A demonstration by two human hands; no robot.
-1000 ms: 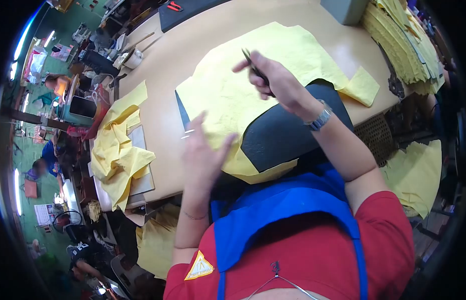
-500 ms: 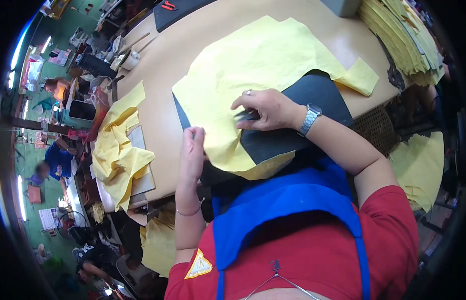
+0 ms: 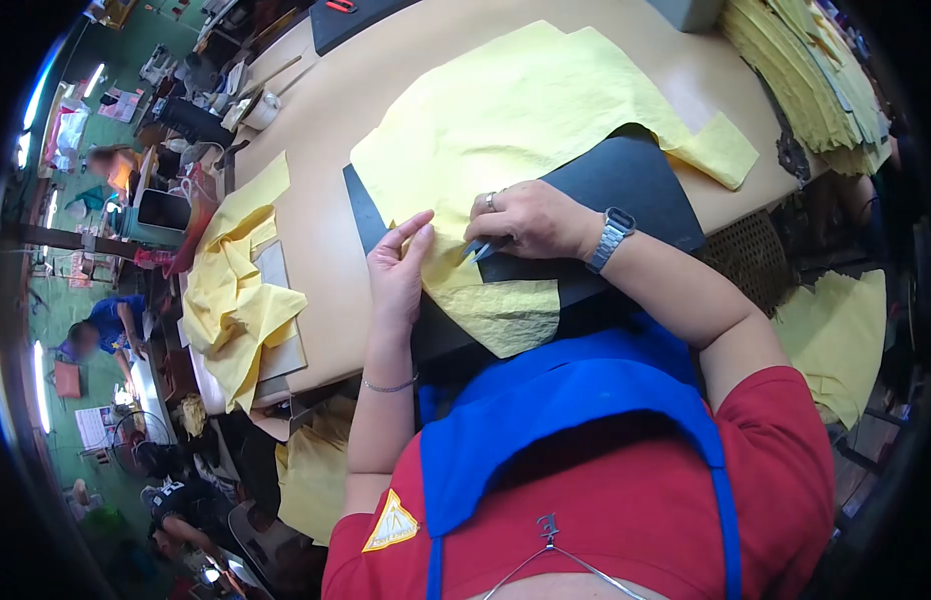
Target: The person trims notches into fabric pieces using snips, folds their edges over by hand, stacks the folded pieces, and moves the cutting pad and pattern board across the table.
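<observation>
A large, thin yellow leather-like sheet [image 3: 505,110] lies over a black board [image 3: 615,190] on the table. Its near end hangs as a crinkled flap [image 3: 505,315] over the board's front edge. My left hand [image 3: 397,265] pinches the sheet's left edge between thumb and fingers. In my right hand [image 3: 535,222] is a pair of small scissors [image 3: 477,250], blades pointing toward the left hand. The blade tips are at the sheet, just above the flap. The scissors' handles are hidden inside the fist.
Crumpled yellow pieces [image 3: 240,290] lie on the table's left side. A tall yellow stack [image 3: 800,85] stands at the back right. Another black board [image 3: 360,18] carries a red-handled tool [image 3: 341,6]. A white pot [image 3: 262,110] is at the left edge. Other people work farther left.
My left hand has moved right and up, closer to the right hand. The scissors' blades now show plainly. The sheet's near end has shifted and its flap hangs flatter.
</observation>
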